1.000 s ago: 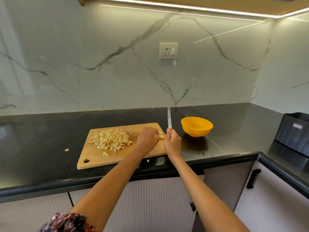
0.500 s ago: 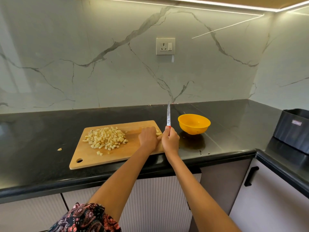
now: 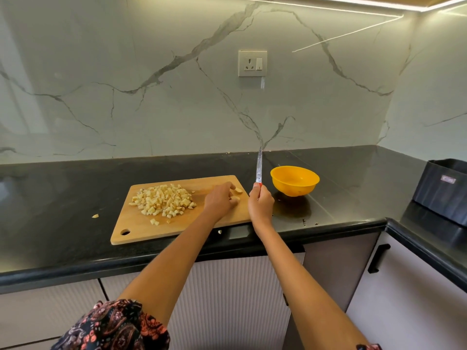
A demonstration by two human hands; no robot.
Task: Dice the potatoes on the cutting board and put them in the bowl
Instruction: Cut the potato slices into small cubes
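My left hand (image 3: 220, 200) rests on the right end of the wooden cutting board (image 3: 141, 227). Its fingers curl down over a few potato bits (image 3: 237, 191) there, and I cannot tell how tight they hold them. My right hand (image 3: 260, 204) is just beside it, at the right edge of the board. It is wrapped around the red handle of a knife (image 3: 259, 170). The blade sticks up and points far away toward the wall.

A big pile of diced potatoes (image 3: 164, 200) sits in the middle of the board, left of my left hand. A few small cubes lie apart on the near side of the pile. One little potato bit (image 3: 95, 216) lies on the black bench (image 3: 63, 198), left of the board.

The yellow bowl (image 3: 294, 180) stands on the bench to the right of the knife, near my right hand. I see no potato in it.

A dark box (image 3: 444, 190) sits far off to the right on the bench.
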